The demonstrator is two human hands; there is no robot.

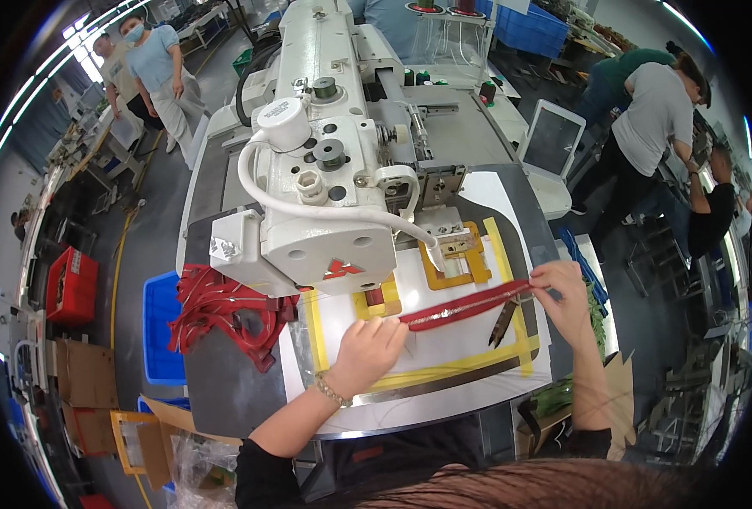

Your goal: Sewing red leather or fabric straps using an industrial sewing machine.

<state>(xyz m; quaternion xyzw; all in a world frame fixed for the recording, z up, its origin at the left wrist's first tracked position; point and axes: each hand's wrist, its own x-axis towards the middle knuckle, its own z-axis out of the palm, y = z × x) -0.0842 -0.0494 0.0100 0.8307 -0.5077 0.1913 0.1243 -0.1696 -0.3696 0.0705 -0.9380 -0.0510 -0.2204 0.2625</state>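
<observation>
A red zipper (465, 309) is stretched between my two hands, above the white, yellow-taped work plate (427, 371) of a sewing machine (325, 229). My left hand (369, 349), with a beaded bracelet at the wrist, pinches the zipper's left end. At the right end, slightly higher, my right hand (562, 293) grips it between thumb and fingers. A dark, narrow pointed tool, perhaps thread snips (503, 324), lies on the plate just below the zipper near my right hand. Behind the zipper, yellow clamp frames (478, 259) sit beneath the machine head.
A pile of red zippers (223, 310) lies on the table at left, beside a blue bin (162, 331). A tablet-like screen (552, 140) stands at back right. Cardboard boxes (172, 424) are below the table. Other people (656, 119) are at right and far left.
</observation>
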